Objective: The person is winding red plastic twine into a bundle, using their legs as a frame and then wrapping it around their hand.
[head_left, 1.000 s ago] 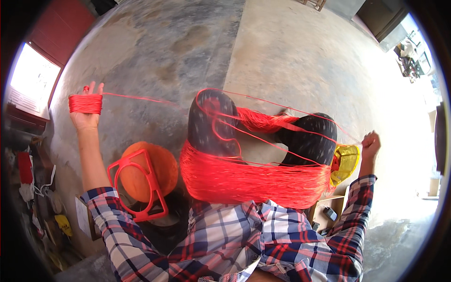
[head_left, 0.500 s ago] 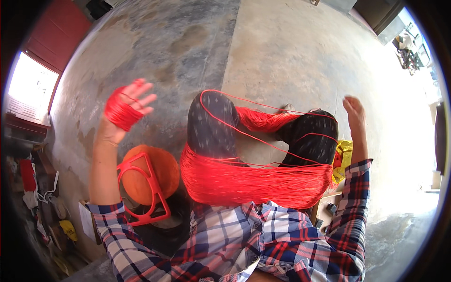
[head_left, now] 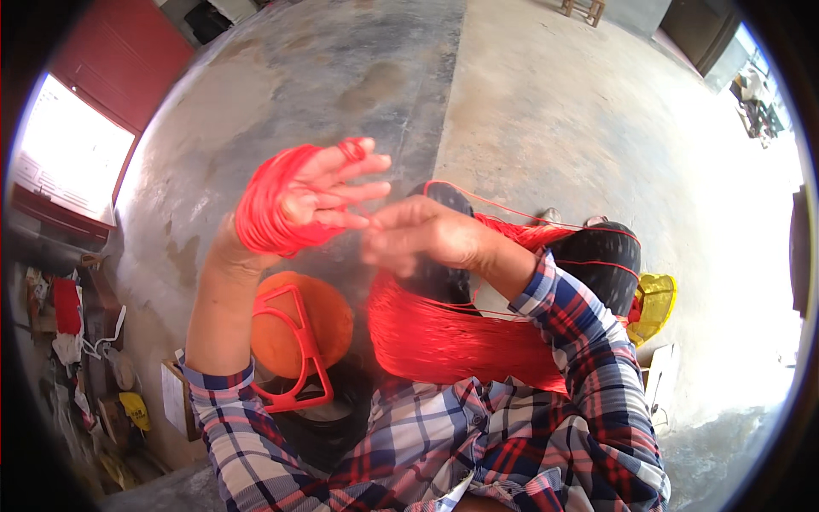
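One wide concrete floor point(head_left: 546, 111); on it a seated worker, two dark-trousered legs point(head_left: 597, 286) bent, knees apart; large red cord skein point(head_left: 461, 346) lies across the lap on the near side, more of it at the far side between the legs; left of it, orange round object point(head_left: 328, 320), red plastic frame point(head_left: 312, 348) against it; left hand point(head_left: 320, 200) raised ahead of these, fingers spread, gripping nothing, red coil point(head_left: 269, 205) wrapped around the palm; right hand point(head_left: 435, 235) reaches across to the left fingertips, blurred, cannot tell if it pinches a strand; yellow see-through container point(head_left: 657, 311) beyond the right knee; small red loop point(head_left: 351, 150) around one left finger; step in hand, by my reading: winding cord onto the left palm; next move calls for light tension and no snagging at the knees.
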The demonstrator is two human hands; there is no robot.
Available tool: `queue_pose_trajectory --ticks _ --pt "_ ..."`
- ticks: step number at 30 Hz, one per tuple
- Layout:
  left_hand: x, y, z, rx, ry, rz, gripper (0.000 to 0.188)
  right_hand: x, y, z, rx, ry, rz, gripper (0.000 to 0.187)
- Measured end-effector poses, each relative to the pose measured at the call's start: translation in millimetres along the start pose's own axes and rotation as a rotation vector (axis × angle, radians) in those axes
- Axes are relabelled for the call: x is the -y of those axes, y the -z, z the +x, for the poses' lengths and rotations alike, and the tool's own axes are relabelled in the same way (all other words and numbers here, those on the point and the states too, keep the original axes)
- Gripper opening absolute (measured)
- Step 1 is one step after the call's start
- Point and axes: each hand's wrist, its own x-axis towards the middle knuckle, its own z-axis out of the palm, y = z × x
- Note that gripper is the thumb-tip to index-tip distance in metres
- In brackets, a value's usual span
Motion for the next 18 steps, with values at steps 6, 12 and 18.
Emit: queue_pose_trajectory --ticks 6,12,18 --pt "40 40 -18 -0.164 0.05 -0.115 0.064 35 40 8 -0.286 0.072 0.135 0.035" --pt "60 21 -8 0.111 0.23 0.099 0.068 60 56 36 -0.417 0.176 -0.049 0.033" --pt "-1 1 27 -0.119 -0.209 -0.203 0.073 20 48 52 -0.499 0.142 -0.548 0.037"
